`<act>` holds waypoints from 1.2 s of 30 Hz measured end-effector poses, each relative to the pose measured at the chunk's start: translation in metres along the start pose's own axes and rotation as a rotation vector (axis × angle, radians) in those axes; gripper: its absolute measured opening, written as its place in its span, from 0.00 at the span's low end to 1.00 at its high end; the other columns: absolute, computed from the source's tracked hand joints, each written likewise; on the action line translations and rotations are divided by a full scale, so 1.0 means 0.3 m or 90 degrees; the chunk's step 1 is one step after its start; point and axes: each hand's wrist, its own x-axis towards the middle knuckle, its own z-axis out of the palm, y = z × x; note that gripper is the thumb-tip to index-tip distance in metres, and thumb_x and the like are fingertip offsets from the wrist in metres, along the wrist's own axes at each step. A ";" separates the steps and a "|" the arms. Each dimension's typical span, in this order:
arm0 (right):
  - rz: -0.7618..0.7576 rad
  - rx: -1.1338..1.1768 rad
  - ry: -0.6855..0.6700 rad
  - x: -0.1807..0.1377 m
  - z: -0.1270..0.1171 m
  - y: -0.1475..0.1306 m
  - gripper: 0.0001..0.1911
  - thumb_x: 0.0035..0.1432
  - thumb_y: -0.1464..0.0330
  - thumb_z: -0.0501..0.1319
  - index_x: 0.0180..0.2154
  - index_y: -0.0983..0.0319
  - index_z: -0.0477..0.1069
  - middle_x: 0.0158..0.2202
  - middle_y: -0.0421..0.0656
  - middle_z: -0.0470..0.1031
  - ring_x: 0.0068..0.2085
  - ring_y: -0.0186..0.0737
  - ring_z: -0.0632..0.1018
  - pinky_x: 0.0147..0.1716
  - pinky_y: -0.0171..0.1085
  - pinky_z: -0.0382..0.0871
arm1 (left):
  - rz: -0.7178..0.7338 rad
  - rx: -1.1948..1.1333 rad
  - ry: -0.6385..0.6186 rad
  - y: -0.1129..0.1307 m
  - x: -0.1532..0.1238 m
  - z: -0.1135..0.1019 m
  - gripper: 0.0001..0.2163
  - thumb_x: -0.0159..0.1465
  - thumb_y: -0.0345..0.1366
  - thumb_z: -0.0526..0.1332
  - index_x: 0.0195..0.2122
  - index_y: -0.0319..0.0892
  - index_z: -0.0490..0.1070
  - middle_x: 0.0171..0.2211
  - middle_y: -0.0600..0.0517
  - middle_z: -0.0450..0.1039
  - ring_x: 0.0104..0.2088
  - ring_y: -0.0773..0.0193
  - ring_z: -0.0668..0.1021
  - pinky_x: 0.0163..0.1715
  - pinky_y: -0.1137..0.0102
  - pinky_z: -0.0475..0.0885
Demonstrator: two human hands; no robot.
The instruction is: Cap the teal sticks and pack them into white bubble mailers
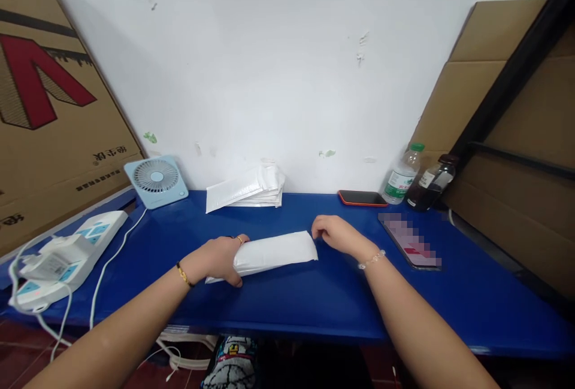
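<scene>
A white padded envelope (276, 252) lies at a slight slant near the front of the blue table (287, 311). My left hand (224, 260) is closed around its left end, thumb in front and fingers behind. At the other end, my right hand (332, 234) is held with curled fingers beside the far right corner. Whether its fingertips touch the envelope, or hold anything, is hidden. Against the wall sits a loose stack of white padded envelopes (249, 188).
On the left are a light blue fan (157, 181) and a white power strip (96, 239) with cables. To the right stand a water bottle (401, 179) and a dark drink bottle (431, 185), near two phones, one red-edged (362, 198), one partly pixelated (408, 242). Cardboard flanks both sides.
</scene>
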 end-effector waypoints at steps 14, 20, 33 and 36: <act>0.166 0.289 -0.046 -0.018 0.001 0.113 0.39 0.46 0.64 0.67 0.60 0.56 0.59 0.61 0.45 0.60 0.60 0.48 0.64 0.59 0.46 0.55 | -0.036 0.309 0.144 0.209 0.181 -0.359 0.26 0.40 0.32 0.71 0.43 0.44 0.72 0.41 0.43 0.74 0.44 0.46 0.72 0.46 0.48 0.55; 0.076 0.170 -0.007 0.009 0.065 0.119 0.44 0.33 0.58 0.73 0.55 0.60 0.66 0.53 0.48 0.68 0.53 0.53 0.69 0.54 0.48 0.61 | -0.068 0.327 0.106 0.265 0.165 -0.409 0.27 0.42 0.33 0.70 0.46 0.44 0.71 0.45 0.43 0.72 0.46 0.46 0.71 0.48 0.49 0.56; 0.133 0.046 0.097 0.006 0.152 0.007 0.08 0.45 0.72 0.63 0.33 0.61 0.71 0.33 0.40 0.76 0.35 0.39 0.75 0.33 0.33 0.64 | -0.012 0.284 0.131 0.112 0.082 -0.276 0.27 0.46 0.40 0.64 0.49 0.45 0.69 0.44 0.44 0.70 0.43 0.53 0.73 0.38 0.66 0.71; 0.141 -0.022 0.093 0.013 0.163 0.011 0.09 0.46 0.67 0.64 0.34 0.61 0.72 0.36 0.41 0.75 0.38 0.42 0.74 0.36 0.34 0.63 | 0.021 0.266 0.160 0.062 0.082 -0.248 0.27 0.46 0.40 0.63 0.50 0.45 0.69 0.43 0.44 0.70 0.42 0.53 0.74 0.37 0.66 0.71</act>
